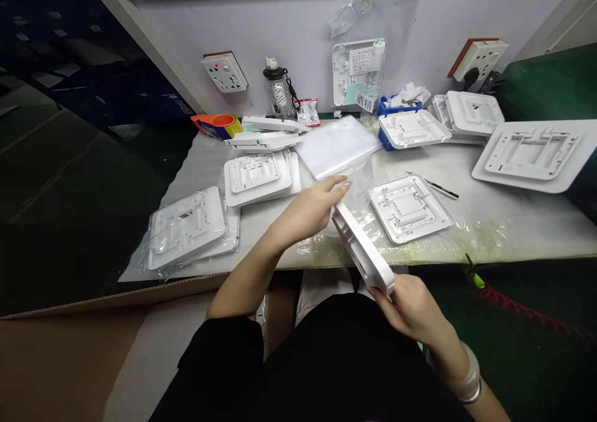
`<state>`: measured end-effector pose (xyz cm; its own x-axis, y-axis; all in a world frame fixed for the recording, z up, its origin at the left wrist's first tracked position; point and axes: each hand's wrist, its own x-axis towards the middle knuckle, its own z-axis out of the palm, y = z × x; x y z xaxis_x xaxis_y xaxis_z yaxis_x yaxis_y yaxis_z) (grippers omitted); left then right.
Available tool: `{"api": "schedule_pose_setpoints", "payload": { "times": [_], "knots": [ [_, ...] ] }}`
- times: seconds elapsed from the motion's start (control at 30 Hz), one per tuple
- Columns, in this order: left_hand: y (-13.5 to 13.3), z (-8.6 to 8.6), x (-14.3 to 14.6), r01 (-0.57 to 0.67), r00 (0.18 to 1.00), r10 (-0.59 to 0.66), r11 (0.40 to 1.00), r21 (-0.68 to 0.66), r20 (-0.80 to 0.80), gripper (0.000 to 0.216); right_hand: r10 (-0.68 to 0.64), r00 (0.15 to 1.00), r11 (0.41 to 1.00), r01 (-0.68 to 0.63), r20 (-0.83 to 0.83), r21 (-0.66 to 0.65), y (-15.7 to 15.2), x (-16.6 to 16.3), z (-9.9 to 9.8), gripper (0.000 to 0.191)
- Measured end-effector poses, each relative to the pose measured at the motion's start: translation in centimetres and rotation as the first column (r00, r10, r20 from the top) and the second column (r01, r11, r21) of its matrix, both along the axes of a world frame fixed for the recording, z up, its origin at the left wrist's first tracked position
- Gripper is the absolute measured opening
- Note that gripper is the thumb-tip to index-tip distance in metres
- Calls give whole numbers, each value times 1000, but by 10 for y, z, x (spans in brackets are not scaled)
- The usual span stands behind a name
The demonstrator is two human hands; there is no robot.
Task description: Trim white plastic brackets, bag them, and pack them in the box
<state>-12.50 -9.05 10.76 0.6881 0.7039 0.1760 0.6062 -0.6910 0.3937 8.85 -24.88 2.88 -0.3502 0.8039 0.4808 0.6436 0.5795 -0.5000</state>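
Note:
A white plastic panel (361, 248) is held edge-on over the table's front edge. My right hand (410, 307) grips its near corner, fingers closed round it. My left hand (310, 207) is at the panel's far end, fingers pinched on a clear plastic bag (357, 189) that lies around that end. Another white panel (410, 207) lies flat on the table just right of the held one.
A stack of clear bags (336, 145) lies behind my hands. White panels (256, 176) are piled at the left, bagged panels (186, 226) at the far left, more panels (532, 155) at the right. A pen (441, 189), a bottle (277, 92) and wall sockets (224, 72) are nearby.

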Motion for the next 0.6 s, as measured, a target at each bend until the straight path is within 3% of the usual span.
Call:
{"api": "schedule_pose_setpoints", "payload": {
  "times": [0.1, 0.2, 0.23, 0.3, 0.37, 0.4, 0.47, 0.6],
  "knots": [
    [-14, 18, 11, 104, 994, -101, 993, 55, -52, 81, -47, 997, 997, 43, -62, -71, 10, -2, 10, 16],
    [-29, 23, 21, 125, 977, -97, 982, 141, -188, 89, -253, 928, 967, 238, -274, -88, 19, -3, 0, 24],
    [-32, 22, 24, 113, 971, -74, 980, 165, -226, 87, -345, 857, 938, 315, -383, -142, 22, -4, -7, 24],
    [-38, 15, 30, 96, 953, -34, 976, 193, -302, 77, -503, 628, 864, 366, -594, -345, 29, -7, -22, 22],
    [-41, 7, 39, 102, 931, -25, 975, 195, -363, 65, -583, 393, 812, 244, -712, -530, 36, -13, -31, 28],
    [-43, 3, 44, 102, 926, -23, 976, 193, -377, 61, -594, 323, 801, 157, -737, -577, 40, -17, -32, 32],
    [-44, -3, 55, 95, 930, -20, 978, 188, -367, 61, -588, 311, 786, 3, -746, -618, 47, -23, -30, 40],
    [-53, -12, 73, 151, 939, -74, 966, 210, -337, 64, -541, 482, 736, -126, -689, -666, 60, -23, -21, 49]
  ]
}}
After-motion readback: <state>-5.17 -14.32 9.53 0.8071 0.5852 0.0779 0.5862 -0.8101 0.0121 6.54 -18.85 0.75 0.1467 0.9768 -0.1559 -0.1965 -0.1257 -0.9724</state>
